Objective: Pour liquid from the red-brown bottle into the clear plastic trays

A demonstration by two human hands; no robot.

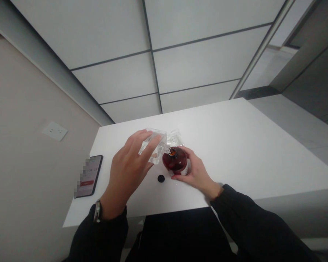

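Observation:
My left hand (pixel 132 160) is closed around a clear square glass bottle (pixel 159 140), tipped on its side with its threaded neck pointing right. The neck meets the mouth of a dark red round bottle (pixel 175 161) on the table; whether liquid is flowing I cannot make out. Fingers and thumb of my right hand (pixel 195 170) wrap the red bottle's right side, which bears a pale label. A small black cap (pixel 161 178) lies just in front of the red bottle. Behind the bottles sits another clear, glassy item (pixel 175 137), partly hidden.
The white table (pixel 235 145) ends near my body and at a far edge before a panelled sliding door (pixel 194 65). A phone (pixel 89 176) with its screen lit lies at the left edge. A wall socket (pixel 55 131) is on the left wall.

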